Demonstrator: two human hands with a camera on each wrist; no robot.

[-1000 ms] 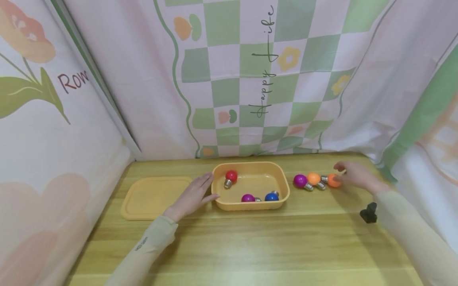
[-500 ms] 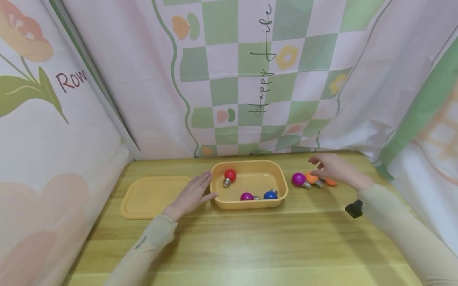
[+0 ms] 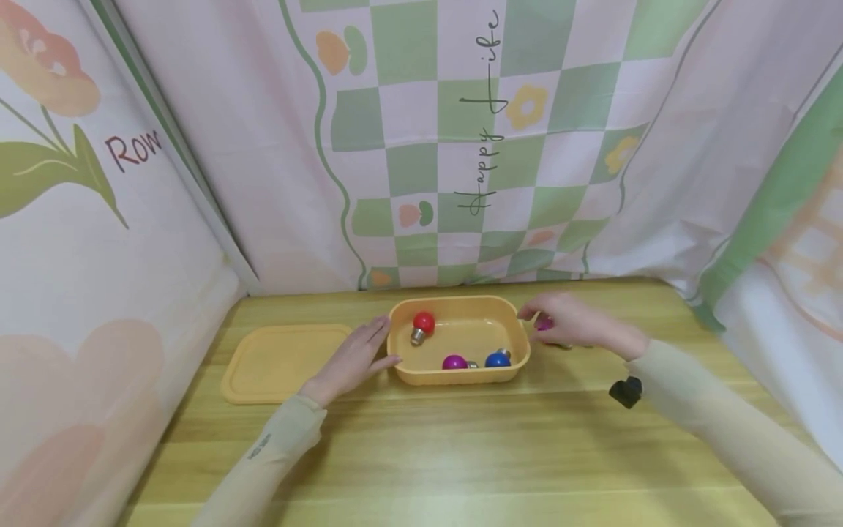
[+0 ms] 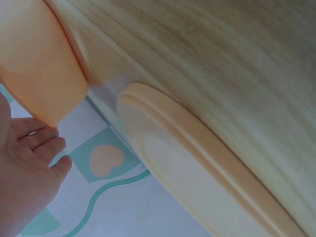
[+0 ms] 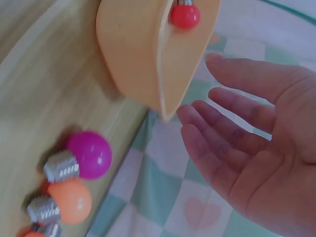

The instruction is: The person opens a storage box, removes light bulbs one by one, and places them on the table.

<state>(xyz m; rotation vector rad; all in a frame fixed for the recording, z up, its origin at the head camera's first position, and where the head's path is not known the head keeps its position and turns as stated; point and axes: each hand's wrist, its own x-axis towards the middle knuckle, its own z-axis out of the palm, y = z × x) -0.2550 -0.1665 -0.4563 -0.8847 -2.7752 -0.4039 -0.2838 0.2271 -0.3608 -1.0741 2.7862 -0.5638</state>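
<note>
A yellow plastic box stands on the table with a red light bulb, a purple light bulb and a blue light bulb inside. My left hand touches the box's left end, fingers extended. At the right end my right hand hovers with its fingertips close to the rim, fingers loosely bent and nothing between them. Beneath it, partly hidden in the head view, lie another purple bulb, an orange bulb and a second orange bulb, cut off by the frame.
A flat yellow lid lies left of the box, under and beside the left forearm. A printed curtain hangs along the table's back edge, with more cloth at both sides. A black device sits at the right cuff.
My right hand has moved left, from beside the far orange bulb, over the row of bulbs to the box's right end. The left hand keeps its place on the box.
</note>
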